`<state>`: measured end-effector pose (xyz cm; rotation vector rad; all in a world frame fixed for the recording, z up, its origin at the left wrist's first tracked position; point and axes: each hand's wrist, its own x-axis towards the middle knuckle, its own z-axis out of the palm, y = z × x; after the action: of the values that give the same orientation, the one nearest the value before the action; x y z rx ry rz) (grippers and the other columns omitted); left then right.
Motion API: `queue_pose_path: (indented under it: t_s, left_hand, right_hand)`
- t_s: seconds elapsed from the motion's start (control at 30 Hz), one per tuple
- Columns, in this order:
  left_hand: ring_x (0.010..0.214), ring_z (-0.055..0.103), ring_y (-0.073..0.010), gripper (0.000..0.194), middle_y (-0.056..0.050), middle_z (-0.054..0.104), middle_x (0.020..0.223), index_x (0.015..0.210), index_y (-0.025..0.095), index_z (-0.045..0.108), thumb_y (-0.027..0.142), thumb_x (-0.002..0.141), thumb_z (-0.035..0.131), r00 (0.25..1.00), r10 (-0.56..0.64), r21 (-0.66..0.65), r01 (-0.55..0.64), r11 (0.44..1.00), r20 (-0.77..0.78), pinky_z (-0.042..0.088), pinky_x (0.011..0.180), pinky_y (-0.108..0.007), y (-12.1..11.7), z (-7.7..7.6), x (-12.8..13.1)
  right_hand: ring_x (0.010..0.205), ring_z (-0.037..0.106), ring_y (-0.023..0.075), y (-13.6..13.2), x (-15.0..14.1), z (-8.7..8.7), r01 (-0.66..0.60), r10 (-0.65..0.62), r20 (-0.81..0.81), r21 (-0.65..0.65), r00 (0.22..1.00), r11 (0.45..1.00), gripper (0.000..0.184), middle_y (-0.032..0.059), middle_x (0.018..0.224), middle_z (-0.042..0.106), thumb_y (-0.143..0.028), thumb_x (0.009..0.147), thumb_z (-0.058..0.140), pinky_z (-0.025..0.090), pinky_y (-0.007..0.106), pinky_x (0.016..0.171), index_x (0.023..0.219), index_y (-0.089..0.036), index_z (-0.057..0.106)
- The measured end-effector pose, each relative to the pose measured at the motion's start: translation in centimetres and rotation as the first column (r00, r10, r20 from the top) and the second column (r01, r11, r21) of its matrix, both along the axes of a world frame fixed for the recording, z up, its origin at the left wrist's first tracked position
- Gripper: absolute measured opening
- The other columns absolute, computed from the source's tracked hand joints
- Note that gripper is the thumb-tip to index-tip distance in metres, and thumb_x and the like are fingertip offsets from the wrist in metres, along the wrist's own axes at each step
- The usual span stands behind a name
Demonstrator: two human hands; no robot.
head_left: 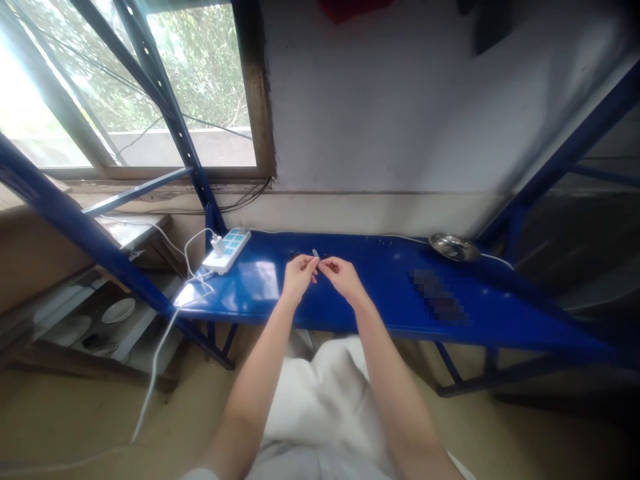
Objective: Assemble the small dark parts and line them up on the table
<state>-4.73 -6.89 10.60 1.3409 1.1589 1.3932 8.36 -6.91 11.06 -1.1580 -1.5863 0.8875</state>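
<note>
The left hand (299,277) and right hand (340,279) are raised over the blue steel counter (380,293), close together at its middle. The left grip is closed, thumb and forefinger pinching a small metal piece (315,253) that stands upright, held clear of the surface. The right grip is pressed together just beside that piece; whether it touches the piece cannot be determined. Small dark parts (293,255) lie on the counter just beyond the hands. To the right is a pixelated patch (437,297), and farther along, a shallow steel dish (453,247). To the left sits a white power strip (226,250) with blue switches — one plug inserted — and its white cable (155,373) hangs below the counter. Beyond everything is a window (200,87).
</note>
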Motion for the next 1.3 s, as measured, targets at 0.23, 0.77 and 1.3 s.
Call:
queue_pose_path:
  t_s: [0.23,0.77,1.3]
  left_hand:
    - [0.039,0.045,-0.0051,0.029,0.001,0.055,0.058,0.079,0.015,0.061,0.043,0.077,0.052,0.972,-0.104,0.021,0.111,0.994,-0.209,0.037,0.042,-0.018,0.7,-0.8,-0.2]
    - [0.053,0.048,-0.0090,0.025,0.002,0.052,0.059,0.084,0.017,0.060,0.035,0.083,0.043,0.951,0.215,0.058,-0.208,0.977,-0.224,0.039,0.054,-0.020,2.5,-6.1,-0.9]
    - [0.040,0.041,-0.0054,0.028,0.004,0.049,0.053,0.081,0.016,0.060,0.041,0.078,0.048,0.976,0.198,-0.135,-0.209,0.969,-0.092,0.033,0.040,-0.017,3.9,-9.6,-2.5]
  right_hand:
    - [0.066,0.056,0.0146,0.3,1.1,0.0,-0.097,0.102,0.048,-0.093,0.994,0.991,0.033,0.0037,0.072,0.065,-0.048,0.067,0.061,0.043,0.027,0.063,0.073,-0.015,0.064]
    - [0.062,0.054,0.0147,4.6,5.8,-4.5,0.216,-0.185,0.227,-0.121,0.956,0.969,0.024,0.0032,0.068,0.062,-0.040,0.067,0.058,0.039,0.026,0.059,0.068,-0.016,0.056]
    - [0.071,0.059,0.0153,14.7,9.7,-10.4,0.439,-0.326,0.622,-0.032,0.712,0.898,0.017,0.0060,0.081,0.065,-0.030,0.077,0.055,0.040,0.023,0.058,0.084,-0.016,0.061]
